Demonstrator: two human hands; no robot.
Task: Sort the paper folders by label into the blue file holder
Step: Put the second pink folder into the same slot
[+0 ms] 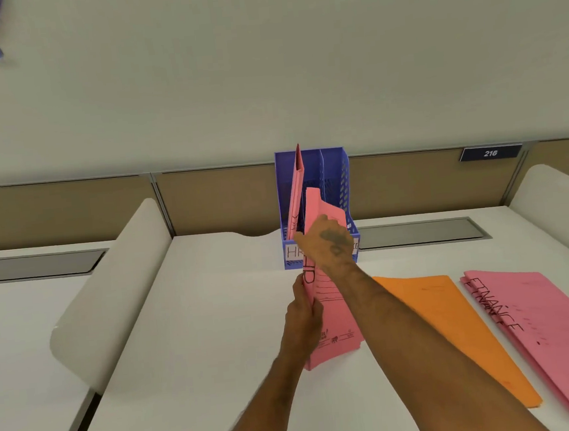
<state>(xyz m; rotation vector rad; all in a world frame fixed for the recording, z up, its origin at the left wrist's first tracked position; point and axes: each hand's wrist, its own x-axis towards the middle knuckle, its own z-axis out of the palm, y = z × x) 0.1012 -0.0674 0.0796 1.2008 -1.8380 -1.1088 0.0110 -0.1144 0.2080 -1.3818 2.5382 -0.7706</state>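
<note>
Pink folders [332, 300], an orange folder [458, 330], blue perforated file holder [336, 176].

1. The place is an office, set out as a row of shared workstations.
2. Beyond the hands, low tan partition panels [220, 200] back the white desk [196, 326].
3. Up and right of the hands hangs a number plate [490, 153] reading 216.
4. Curved white dividers [111, 292] flank the hands, and grey cable hatches [422, 232] sit in the desks.
</note>
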